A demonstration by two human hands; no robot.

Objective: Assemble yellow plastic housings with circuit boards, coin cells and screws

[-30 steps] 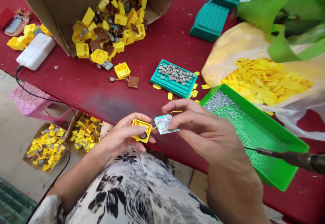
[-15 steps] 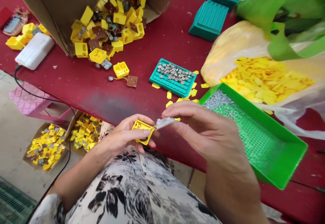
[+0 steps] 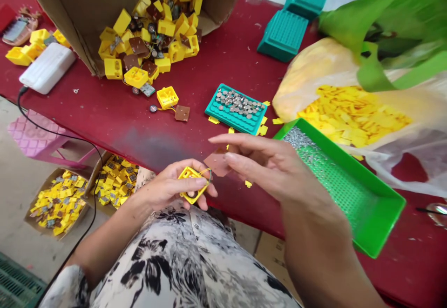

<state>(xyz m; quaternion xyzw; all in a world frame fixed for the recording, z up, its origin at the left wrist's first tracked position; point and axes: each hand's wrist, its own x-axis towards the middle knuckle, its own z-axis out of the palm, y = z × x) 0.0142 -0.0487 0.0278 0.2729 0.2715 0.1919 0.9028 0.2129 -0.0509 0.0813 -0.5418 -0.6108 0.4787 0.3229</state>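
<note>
My right hand [image 3: 268,166] has shifted, fingers now spread across a brown square pad [image 3: 217,164], can't tell if gripping, while my left hand [image 3: 169,188] clenches a yellow plastic frame [image 3: 186,173] over the red table's [image 3: 223,66] near edge.

black-and-white floral garment [image 3: 164,261]

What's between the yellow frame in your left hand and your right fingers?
Head view: a flat brown square, with thin wires reaching it from the yellow frame.

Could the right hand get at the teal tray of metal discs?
Probably yes: the teal tray lies just beyond the right hand, past a few yellow scraps, though its fingers hold a brown square.
</note>
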